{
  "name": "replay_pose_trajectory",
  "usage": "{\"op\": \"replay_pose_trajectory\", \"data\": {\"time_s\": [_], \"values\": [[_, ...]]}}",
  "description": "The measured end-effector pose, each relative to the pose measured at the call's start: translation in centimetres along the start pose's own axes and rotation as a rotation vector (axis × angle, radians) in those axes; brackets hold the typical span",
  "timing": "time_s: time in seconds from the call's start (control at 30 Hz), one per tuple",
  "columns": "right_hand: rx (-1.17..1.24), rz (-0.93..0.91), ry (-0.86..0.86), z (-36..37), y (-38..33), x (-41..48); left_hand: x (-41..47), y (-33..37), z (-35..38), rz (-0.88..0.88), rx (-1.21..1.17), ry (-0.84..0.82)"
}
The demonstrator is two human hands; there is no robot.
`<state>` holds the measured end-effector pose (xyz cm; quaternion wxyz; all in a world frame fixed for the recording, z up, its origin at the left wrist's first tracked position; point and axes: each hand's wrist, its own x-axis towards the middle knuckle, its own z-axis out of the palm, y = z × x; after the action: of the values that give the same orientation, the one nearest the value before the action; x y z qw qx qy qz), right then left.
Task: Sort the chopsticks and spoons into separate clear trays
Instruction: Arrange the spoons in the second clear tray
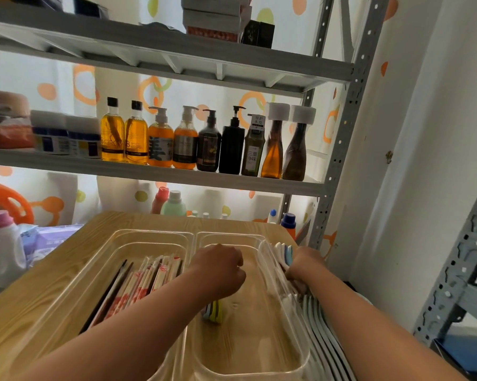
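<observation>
Left hand (pixel 220 268) curled, contents hidden; right hand (pixel 303 266) grips spoons (pixel 285 255), blurred.

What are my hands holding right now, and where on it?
Right hand grips the spoon bunch around its middle. Left hand is curled over colourful spoons in the tray; exact hold hidden.

Red-and-white paper-wrapped chopsticks (pixel 138 284), laid lengthwise in left clear tray (pixel 99 259) mid-desk. Small bunch of coloured spoons (pixel 214 312) inside right clear tray (pixel 259 339). Row of pale spoons (pixel 322 334) on edge along desk's right edge, touching that tray.
</observation>
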<state>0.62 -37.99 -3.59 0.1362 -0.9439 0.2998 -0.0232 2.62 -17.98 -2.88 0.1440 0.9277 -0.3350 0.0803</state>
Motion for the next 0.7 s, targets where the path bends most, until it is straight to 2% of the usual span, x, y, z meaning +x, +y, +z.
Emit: {"op": "replay_pose_trajectory", "data": {"time_s": [0.2,0.5,0.7], "values": [[0.079,0.042,-0.122,-0.2,0.3,0.4,-0.1,-0.3,0.0,-0.006,0.003,-0.012],[0.038,0.03,-0.19,0.3,0.9,0.2,0.3,0.2,0.6,0.008,0.027,-0.037],[0.135,0.012,-0.197,0.8,1.1,0.7,0.3,0.3,0.4,0.02,0.008,-0.029]]}}
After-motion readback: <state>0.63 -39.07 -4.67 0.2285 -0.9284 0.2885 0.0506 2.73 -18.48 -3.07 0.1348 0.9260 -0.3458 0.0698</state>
